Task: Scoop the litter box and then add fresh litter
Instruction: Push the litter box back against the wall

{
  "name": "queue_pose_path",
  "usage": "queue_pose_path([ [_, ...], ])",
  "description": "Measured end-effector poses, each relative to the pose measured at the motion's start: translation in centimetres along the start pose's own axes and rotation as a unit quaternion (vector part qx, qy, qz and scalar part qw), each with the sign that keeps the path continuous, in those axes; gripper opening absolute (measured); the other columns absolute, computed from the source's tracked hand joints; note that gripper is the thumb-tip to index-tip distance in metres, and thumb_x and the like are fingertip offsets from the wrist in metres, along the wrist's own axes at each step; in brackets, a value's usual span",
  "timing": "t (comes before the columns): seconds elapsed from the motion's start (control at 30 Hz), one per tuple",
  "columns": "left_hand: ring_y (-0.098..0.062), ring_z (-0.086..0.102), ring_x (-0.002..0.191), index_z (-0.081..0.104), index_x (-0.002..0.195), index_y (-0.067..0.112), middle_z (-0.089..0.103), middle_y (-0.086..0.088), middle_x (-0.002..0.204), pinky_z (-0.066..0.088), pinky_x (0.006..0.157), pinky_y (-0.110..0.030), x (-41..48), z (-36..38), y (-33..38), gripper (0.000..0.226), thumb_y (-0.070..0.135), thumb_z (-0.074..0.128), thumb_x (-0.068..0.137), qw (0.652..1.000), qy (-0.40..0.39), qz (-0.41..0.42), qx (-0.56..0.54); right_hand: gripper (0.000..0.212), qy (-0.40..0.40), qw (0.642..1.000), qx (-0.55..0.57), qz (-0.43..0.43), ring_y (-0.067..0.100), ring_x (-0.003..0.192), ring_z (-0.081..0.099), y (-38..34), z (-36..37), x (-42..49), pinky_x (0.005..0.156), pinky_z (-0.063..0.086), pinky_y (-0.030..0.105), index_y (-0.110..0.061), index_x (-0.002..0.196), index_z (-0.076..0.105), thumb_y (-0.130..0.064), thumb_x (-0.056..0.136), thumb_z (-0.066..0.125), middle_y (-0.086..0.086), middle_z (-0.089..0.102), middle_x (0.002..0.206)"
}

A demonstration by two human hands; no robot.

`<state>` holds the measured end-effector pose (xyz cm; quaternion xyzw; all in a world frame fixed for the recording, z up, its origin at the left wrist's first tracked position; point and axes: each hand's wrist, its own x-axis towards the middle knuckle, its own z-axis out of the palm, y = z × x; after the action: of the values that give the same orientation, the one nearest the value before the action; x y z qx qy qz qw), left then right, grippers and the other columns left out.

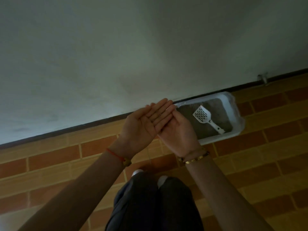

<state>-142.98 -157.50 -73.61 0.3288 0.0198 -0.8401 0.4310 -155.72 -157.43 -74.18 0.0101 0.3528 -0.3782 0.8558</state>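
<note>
Both hands are raised in front of the body and hold nothing. Left hand [141,127]: palm up, fingers straight and close together, touching the right hand [179,135] at the fingers. The right's fingers look flat too, though they are partly hidden.

Red cord [115,154] on left wrist; gold bracelet [195,159] on right.

White litter box [236,114] sits on the brick-pattern floor tiles [266,147], long side against the pale wall [116,55], just beyond the right hand. Grey litter [188,112] inside. White slotted scoop [202,115] lies on the litter, handle toward the near rim. There is a small dark mark on its handle, too small to read.

Dark trousers [150,205] below.
</note>
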Motion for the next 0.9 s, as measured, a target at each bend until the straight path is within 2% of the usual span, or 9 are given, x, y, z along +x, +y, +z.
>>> queue_pose_path([
  [0.27, -0.028, 0.059, 0.124, 0.059, 0.127, -0.002, 0.059, -0.018, 0.135, 0.045, 0.106, -0.04, -17.0, 15.0, 3.3, 0.045, 0.021, 0.027, 0.104, 0.998, 0.021, 0.057, -0.022, 0.058, -0.05, 0.997, -0.034, 0.046, 0.022, 0.133, 0.045, -2.0, 16.3, -15.2, 0.111, 0.035, 0.033, -0.004, 0.138, 0.044, -0.036, 0.09, 0.039, 0.014, 0.05, 0.141],
  [0.43, -0.03, 0.06, 0.123, 0.06, 0.124, -0.004, 0.06, -0.02, 0.133, 0.044, 0.105, -0.042, -26.6, 21.9, 3.8, 0.046, 0.019, 0.026, 0.104, 0.993, 0.034, 0.102, -0.051, 0.055, -0.072, 0.992, -0.07, 0.079, 0.02, 0.132, 0.046, -1.8, 24.0, -23.4, 0.106, 0.04, 0.031, -0.004, 0.136, 0.045, -0.037, 0.094, 0.034, 0.012, 0.052, 0.139],
  [0.53, -0.03, 0.062, 0.12, 0.06, 0.123, -0.004, 0.061, -0.02, 0.133, 0.045, 0.105, -0.042, -31.0, 24.5, 3.6, 0.045, 0.02, 0.027, 0.104, 0.989, 0.045, 0.127, -0.063, 0.054, -0.083, 0.988, -0.083, 0.103, 0.019, 0.129, 0.049, -1.3, 27.2, -27.3, 0.105, 0.04, 0.031, -0.005, 0.134, 0.048, -0.038, 0.094, 0.033, 0.011, 0.056, 0.135],
  [0.7, -0.03, 0.058, 0.125, 0.059, 0.127, -0.005, 0.059, -0.02, 0.135, 0.044, 0.106, -0.041, -37.3, 27.3, 2.9, 0.045, 0.02, 0.029, 0.104, 0.984, 0.055, 0.151, -0.076, 0.057, -0.081, 0.983, -0.107, 0.124, 0.022, 0.136, 0.042, 0.2, 30.8, -32.1, 0.111, 0.034, 0.035, -0.004, 0.144, 0.036, -0.037, 0.098, 0.029, 0.013, 0.045, 0.145],
  [0.9, -0.028, 0.057, 0.126, 0.052, 0.134, -0.004, 0.059, -0.019, 0.136, 0.044, 0.106, -0.04, -43.4, 28.4, 1.9, 0.044, 0.022, 0.029, 0.106, 0.971, 0.09, 0.204, -0.083, 0.054, -0.087, 0.971, -0.154, 0.163, 0.022, 0.134, 0.043, 2.7, 33.6, -35.5, 0.108, 0.037, 0.034, -0.005, 0.142, 0.04, -0.035, 0.1, 0.026, 0.012, 0.047, 0.144],
])
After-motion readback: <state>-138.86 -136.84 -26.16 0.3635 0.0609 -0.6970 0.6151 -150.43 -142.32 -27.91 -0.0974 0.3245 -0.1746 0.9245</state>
